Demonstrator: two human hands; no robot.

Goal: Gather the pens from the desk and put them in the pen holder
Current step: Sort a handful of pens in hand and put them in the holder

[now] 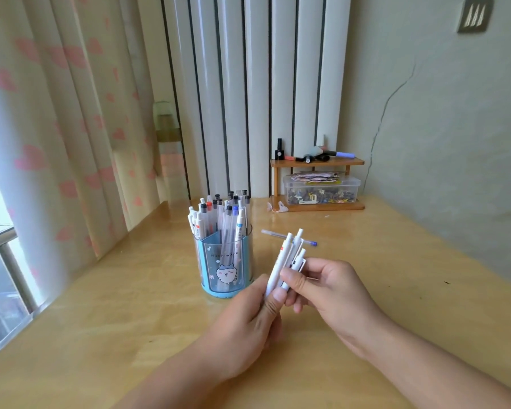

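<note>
A blue translucent pen holder point(226, 268) with a cartoon face stands on the wooden desk point(130, 290), filled with several pens. Just right of it I hold a small bunch of white pens point(288, 261) upright above the desk. My left hand point(248, 323) grips the bunch from below, thumb against the barrels. My right hand point(328, 287) pinches the same bunch from the right with thumb and fingers. One clear pen with a blue cap point(309, 242) lies flat on the desk behind the bunch, partly hidden by it.
A small wooden shelf point(317, 163) at the back holds bottles on top and a clear plastic box point(322, 190) of small items below. A curtain hangs at the left, a wall runs along the right.
</note>
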